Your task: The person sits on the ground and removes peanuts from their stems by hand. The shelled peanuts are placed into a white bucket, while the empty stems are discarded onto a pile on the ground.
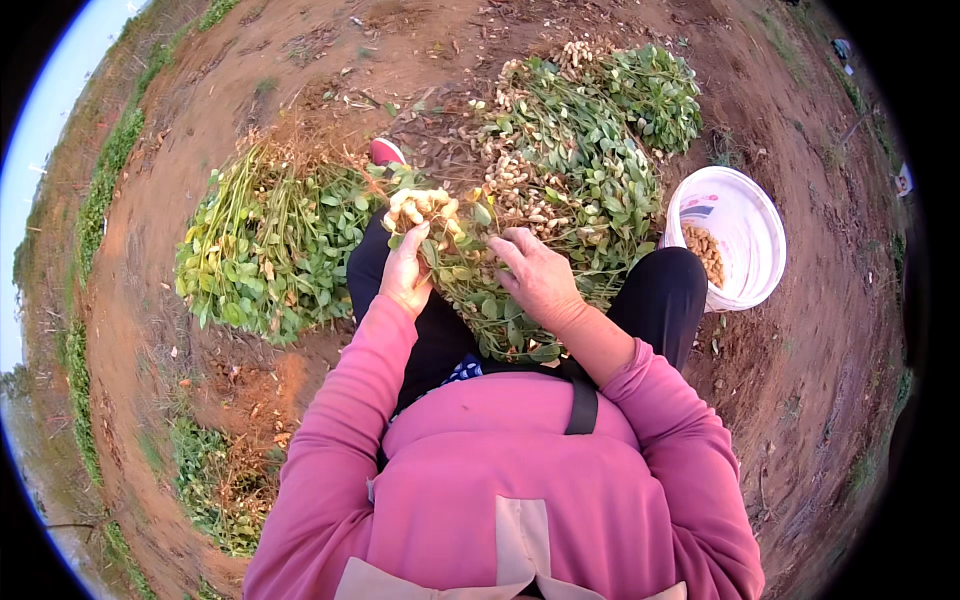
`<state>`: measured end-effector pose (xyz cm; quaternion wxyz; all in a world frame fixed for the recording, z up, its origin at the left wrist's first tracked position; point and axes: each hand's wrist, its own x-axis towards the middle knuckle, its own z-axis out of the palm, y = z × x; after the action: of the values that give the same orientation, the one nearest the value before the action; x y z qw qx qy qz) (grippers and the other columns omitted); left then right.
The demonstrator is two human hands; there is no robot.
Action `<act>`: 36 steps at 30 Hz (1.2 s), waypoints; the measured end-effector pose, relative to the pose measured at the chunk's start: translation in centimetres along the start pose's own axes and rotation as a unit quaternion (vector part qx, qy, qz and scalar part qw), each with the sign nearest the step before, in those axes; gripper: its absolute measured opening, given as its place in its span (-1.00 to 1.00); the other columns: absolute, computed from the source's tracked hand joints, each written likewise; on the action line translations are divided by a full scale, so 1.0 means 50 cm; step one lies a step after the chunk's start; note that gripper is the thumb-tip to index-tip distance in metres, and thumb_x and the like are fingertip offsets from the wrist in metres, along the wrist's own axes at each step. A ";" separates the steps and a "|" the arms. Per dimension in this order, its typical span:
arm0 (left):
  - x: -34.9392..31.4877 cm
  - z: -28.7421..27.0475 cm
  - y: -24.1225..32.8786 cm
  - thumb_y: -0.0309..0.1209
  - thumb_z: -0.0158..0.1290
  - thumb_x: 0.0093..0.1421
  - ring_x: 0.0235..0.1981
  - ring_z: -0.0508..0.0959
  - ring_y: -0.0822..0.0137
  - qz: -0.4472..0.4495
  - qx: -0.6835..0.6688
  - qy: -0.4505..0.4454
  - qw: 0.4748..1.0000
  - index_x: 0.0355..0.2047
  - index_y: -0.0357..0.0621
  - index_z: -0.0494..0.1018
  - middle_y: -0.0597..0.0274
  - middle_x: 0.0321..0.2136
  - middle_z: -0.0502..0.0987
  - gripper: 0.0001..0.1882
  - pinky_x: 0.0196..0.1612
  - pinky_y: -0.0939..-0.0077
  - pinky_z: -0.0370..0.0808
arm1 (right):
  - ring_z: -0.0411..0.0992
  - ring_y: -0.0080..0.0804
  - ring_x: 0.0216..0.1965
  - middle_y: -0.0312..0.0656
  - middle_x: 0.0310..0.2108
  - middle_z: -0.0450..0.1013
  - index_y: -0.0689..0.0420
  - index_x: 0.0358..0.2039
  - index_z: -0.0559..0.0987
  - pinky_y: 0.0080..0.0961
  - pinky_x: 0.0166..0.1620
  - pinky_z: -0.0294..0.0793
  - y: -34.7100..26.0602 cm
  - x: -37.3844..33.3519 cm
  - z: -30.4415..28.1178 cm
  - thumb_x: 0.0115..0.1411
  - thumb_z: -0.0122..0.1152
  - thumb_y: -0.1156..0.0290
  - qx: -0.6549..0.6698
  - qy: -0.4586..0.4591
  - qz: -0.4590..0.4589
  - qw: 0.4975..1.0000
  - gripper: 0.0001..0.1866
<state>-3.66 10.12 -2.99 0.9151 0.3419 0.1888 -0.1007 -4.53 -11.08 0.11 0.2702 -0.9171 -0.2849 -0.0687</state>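
My left hand (408, 272) is closed around the root end of a peanut plant, with a thick bunch of pale peanuts (423, 208) showing above the thumb. Green leaves of the plant spread below and to the right, over my lap. My right hand (540, 278) is beside those leaves, just right of the bunch. Its fingers are bent inward toward the stems, and what lies between the fingertips is hidden. Farther out, a large heap of pulled peanut plants (610, 185) lies with clusters of pods along its left side.
A white bucket (765, 245) stands tilted beside my right knee, with loose peanuts (703, 250) inside. Another pile of leafy plants (275, 245) lies to the left, and a smaller one (215, 485) at lower left. A red shoe (386, 152) rests on the brown soil (810, 400).
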 end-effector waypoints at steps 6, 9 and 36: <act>-0.022 0.031 0.002 -0.34 -0.03 0.25 -0.10 0.53 0.28 -0.011 0.029 0.008 0.999 0.05 -0.16 0.33 0.19 -0.08 0.50 -0.63 -0.01 0.30 0.46 | 0.41 -0.25 -0.33 -0.20 -0.36 0.29 0.05 -0.37 0.43 -0.37 -0.31 0.45 0.024 0.003 0.019 0.04 0.20 0.33 -0.045 -0.009 -0.043 0.998 -0.83; -0.013 0.016 0.013 -0.34 -0.02 0.24 -0.09 0.53 0.28 0.006 0.038 0.001 0.999 0.04 -0.18 0.33 0.19 -0.08 0.50 -0.62 -0.01 0.30 0.46 | 0.40 -0.26 -0.35 -0.22 -0.41 0.31 0.05 -0.40 0.47 -0.38 -0.36 0.46 0.032 -0.013 0.027 0.12 0.12 0.28 -0.025 -0.011 -0.103 0.994 -0.86; -0.007 -0.025 0.137 -0.14 -0.10 0.25 0.01 0.45 0.07 0.184 0.096 -0.040 0.977 0.09 -0.15 0.30 0.09 0.00 0.44 -0.52 0.09 0.08 0.39 | 0.30 -0.51 -0.55 -0.27 -0.54 0.35 0.19 -0.22 0.43 -0.52 -0.43 0.35 0.059 0.030 -0.089 0.27 -0.04 0.46 0.391 0.040 0.183 0.901 -0.87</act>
<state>-2.20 16.09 0.32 0.8876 0.4529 0.0752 0.0381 -1.53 -14.76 2.95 0.6259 -0.7703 -0.1048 0.0620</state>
